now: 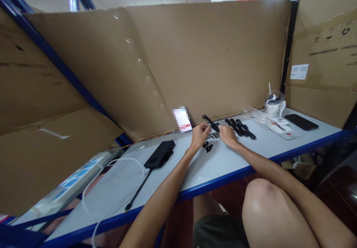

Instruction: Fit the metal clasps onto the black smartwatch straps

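Observation:
Near the back of the grey table, my left hand (200, 134) is closed, its fingertips pinched on something too small to make out. Just to its right, my right hand (227, 135) is closed with its fingertips at the lower end of a black strap-like item (209, 122). Small metallic pieces (214, 135) show between the two hands. Below them lie small black parts (208, 147). Several similar black strap-like items (240, 128) are lined up to the right of my right hand.
A lit phone (183, 120) leans against the cardboard behind. Left lie a black power bank (159, 154) and a white cable (136, 159). Right are plastic packets (272, 123), a cup (273, 106) and a dark phone (301, 122). A blue rail (217, 183) edges the table.

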Available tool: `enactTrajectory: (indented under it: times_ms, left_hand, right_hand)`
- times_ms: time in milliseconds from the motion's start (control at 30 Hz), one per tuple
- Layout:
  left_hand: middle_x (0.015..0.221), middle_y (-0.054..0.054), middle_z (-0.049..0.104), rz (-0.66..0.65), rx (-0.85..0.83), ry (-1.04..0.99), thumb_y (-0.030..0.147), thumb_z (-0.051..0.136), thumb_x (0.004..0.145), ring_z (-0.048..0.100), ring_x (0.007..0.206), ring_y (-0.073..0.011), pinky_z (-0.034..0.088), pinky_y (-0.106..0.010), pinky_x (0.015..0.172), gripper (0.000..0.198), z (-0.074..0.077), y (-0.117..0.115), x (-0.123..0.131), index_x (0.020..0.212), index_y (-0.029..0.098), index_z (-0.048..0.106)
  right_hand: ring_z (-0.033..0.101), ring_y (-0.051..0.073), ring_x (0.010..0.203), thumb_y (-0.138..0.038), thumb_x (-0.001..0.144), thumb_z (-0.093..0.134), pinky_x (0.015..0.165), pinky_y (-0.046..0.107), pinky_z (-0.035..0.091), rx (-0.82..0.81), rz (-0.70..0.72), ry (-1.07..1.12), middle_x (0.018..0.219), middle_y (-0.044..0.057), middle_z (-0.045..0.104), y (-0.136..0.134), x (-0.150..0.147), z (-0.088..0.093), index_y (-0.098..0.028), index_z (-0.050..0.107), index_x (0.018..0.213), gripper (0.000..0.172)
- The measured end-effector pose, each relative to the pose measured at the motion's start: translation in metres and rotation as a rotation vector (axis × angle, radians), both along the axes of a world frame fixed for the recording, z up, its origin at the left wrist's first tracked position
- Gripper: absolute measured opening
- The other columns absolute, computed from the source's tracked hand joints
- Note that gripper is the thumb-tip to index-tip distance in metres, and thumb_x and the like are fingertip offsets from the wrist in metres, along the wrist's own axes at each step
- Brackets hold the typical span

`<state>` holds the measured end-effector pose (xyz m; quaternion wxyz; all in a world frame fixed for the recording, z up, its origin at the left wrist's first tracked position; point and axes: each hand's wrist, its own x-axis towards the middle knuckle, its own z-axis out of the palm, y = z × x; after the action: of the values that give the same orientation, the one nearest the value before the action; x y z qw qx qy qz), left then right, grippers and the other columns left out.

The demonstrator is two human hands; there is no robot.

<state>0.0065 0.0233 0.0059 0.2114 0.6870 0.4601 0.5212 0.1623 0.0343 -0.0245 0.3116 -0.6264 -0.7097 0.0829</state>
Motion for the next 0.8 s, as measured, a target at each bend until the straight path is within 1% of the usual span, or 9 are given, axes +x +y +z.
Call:
enactTrajectory:
  times_ms: [100, 167, 333, 533, 700, 800]
  left_hand:
    - [0.062, -0.002, 0.066, -0.059, -0.093, -0.117, 0.03, 0.062, 0.074, 0.056, 0.053, -0.0124, 0.041, -0.022, 0.052, 0.014, -0.003, 0.0, 0.006, 0.077, 0.016, 0.063]
    - [0.064, -0.003, 0.066, -0.095, -0.146, -0.174, 0.031, 0.061, 0.074, 0.055, 0.05, -0.0114, 0.039, -0.021, 0.048, 0.016, -0.005, 0.001, 0.007, 0.079, 0.015, 0.061]
    - [0.067, -0.004, 0.068, -0.138, -0.155, -0.23, 0.032, 0.063, 0.073, 0.055, 0.044, -0.0103, 0.035, -0.019, 0.041, 0.02, -0.006, 0.001, 0.005, 0.081, 0.016, 0.055]
    - [0.062, -0.002, 0.065, -0.161, -0.15, -0.173, 0.029, 0.062, 0.074, 0.048, 0.039, -0.0078, 0.034, -0.019, 0.04, 0.016, -0.008, 0.002, 0.005, 0.078, 0.016, 0.053]
    - [0.062, -0.002, 0.065, -0.105, -0.112, -0.103, 0.029, 0.059, 0.077, 0.049, 0.039, -0.0088, 0.035, -0.021, 0.042, 0.013, -0.012, 0.004, 0.005, 0.078, 0.017, 0.052]
    - [0.062, 0.0, 0.064, -0.06, -0.048, 0.024, 0.027, 0.056, 0.08, 0.05, 0.043, -0.0099, 0.037, -0.021, 0.046, 0.01, -0.015, 0.005, 0.003, 0.08, 0.018, 0.053]
  right_hand:
    - [0.067, 0.023, 0.091, -0.037, 0.104, 0.027, 0.075, 0.028, 0.042, 0.018, 0.028, -0.053, 0.097, 0.014, 0.074, -0.007, -0.004, 0.002, -0.02, 0.071, 0.106, 0.047]
    - [0.067, 0.023, 0.091, -0.037, 0.104, 0.027, 0.075, 0.029, 0.042, 0.02, 0.041, -0.066, 0.097, 0.014, 0.073, -0.01, -0.005, 0.003, -0.02, 0.07, 0.107, 0.046]
    - [0.067, 0.022, 0.091, -0.037, 0.104, 0.027, 0.076, 0.028, 0.041, 0.01, 0.073, -0.08, 0.099, 0.013, 0.073, -0.014, -0.008, 0.004, -0.021, 0.069, 0.109, 0.045]
    - [0.068, 0.024, 0.09, -0.035, 0.103, 0.026, 0.075, 0.03, 0.042, 0.017, 0.088, -0.104, 0.098, 0.014, 0.073, -0.016, -0.009, 0.006, -0.02, 0.069, 0.107, 0.046]
    - [0.068, 0.025, 0.093, -0.035, 0.103, 0.025, 0.079, 0.031, 0.043, 0.007, 0.1, -0.111, 0.099, 0.016, 0.073, -0.019, -0.009, 0.007, -0.019, 0.069, 0.109, 0.047]
    - [0.068, 0.025, 0.095, -0.037, 0.104, 0.022, 0.081, 0.031, 0.045, -0.003, 0.098, -0.159, 0.1, 0.015, 0.072, -0.021, -0.011, 0.007, -0.019, 0.068, 0.11, 0.049]
